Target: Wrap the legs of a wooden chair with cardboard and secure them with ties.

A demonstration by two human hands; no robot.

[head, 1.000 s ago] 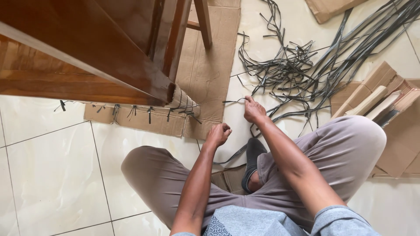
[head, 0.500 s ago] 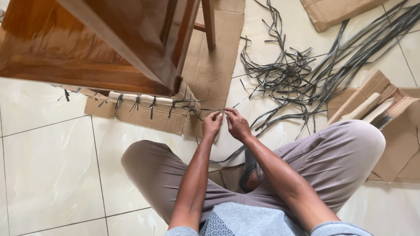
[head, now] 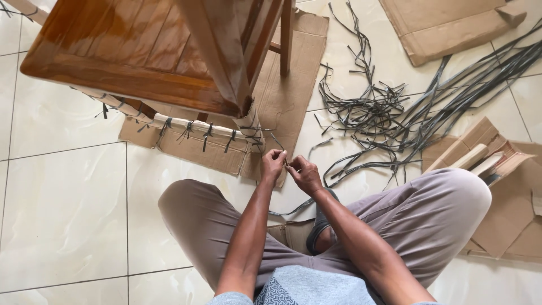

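Left hand (head: 273,162) and right hand (head: 303,173), both pinched on one dark strap (head: 280,148) just below the chair's cardboard-wrapped leg (head: 249,125) (other ties already line the rail), risk letting the taut strap slip, slackening the wrap.

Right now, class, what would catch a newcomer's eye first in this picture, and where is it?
First, the left hand and right hand, close together at the centre, pinching a thin dark strap that leads to the cardboard-wrapped leg of a wooden chair at upper left. Next, a tangled heap of dark straps sprawls over the tiled floor at upper right.
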